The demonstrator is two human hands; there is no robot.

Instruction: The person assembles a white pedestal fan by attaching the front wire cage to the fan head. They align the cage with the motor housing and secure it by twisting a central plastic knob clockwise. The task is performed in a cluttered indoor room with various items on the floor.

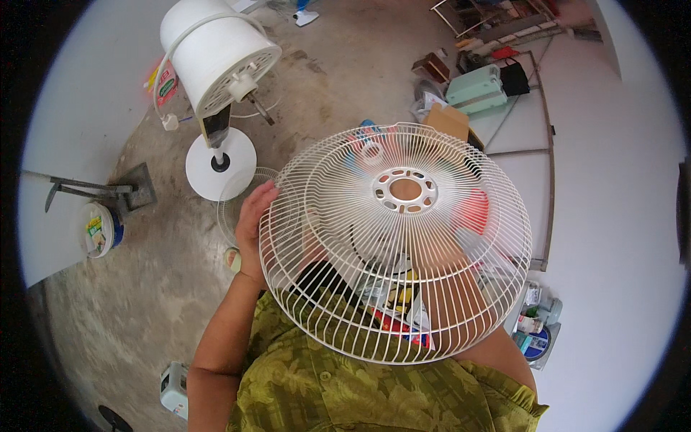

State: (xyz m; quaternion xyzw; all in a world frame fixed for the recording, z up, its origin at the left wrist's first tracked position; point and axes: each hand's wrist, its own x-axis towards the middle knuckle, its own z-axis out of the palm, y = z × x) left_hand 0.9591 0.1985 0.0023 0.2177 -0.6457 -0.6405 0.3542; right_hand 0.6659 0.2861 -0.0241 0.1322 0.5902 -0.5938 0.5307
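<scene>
A round white wire fan guard (407,276) with a holed centre ring fills the middle of the head view, held in front of my body. At its left rim my left hand (255,212) is closed, gripping the edge. Through the wires, my right forearm reaches up behind the guard, and my right hand (435,241) shows only blurred, its fingers hidden. Close by it, also behind the wires, is a red patch (472,210) I cannot make out. The white fan motor housing (191,43), its shaft (259,109) bare, stands on a round white base (237,173) at upper left.
Another wire guard (229,209) lies on the concrete floor by my left hand. A white bucket (92,243) sits far left. Right of the cardboard (448,121) are a pale green case (471,90) and metal frame (553,187). Someone's shoe (306,18) shows at the top.
</scene>
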